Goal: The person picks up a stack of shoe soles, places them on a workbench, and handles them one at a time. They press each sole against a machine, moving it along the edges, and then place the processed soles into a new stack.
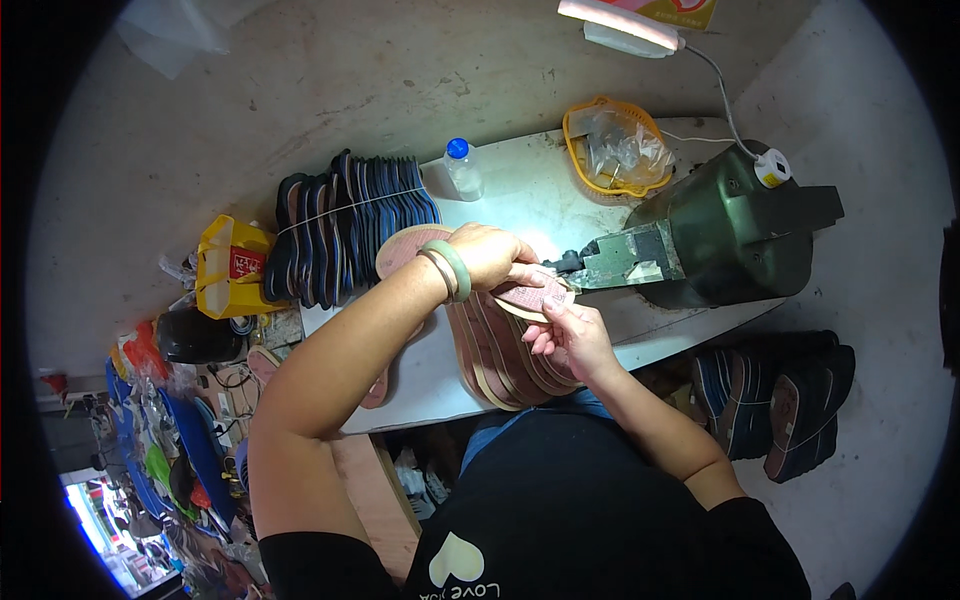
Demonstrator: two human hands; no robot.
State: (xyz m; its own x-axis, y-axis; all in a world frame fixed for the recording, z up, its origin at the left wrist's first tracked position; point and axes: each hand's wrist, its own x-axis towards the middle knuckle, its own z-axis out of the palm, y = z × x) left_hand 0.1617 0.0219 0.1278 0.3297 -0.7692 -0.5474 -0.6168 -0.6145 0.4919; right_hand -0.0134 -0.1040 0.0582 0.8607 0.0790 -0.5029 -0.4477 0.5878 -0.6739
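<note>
Under the tip of a dark green sewing-type machine [735, 230] I hold a pinkish shoe sole [522, 298] with a pale edge. My left hand [488, 258], wearing a green bangle at the wrist, grips its far side close to the machine's black head [566, 262]. At the near side, my right hand [572, 338] pinches the edge between thumb and fingers. A fanned row of similar soles [478, 345] lies on the white table [430, 390] between my body and my hands. Another pinkish sole [400, 246] is partly hidden behind my left forearm.
A string-tied row of dark soles [350, 225] stands at the back left, beside a yellow container [215, 285]. Behind my hands are a blue-capped bottle [465, 178] and an orange basket [574, 150] holding plastic bags. A lamp [625, 28] shines above. Tied sole bundles [808, 412] sit lower right.
</note>
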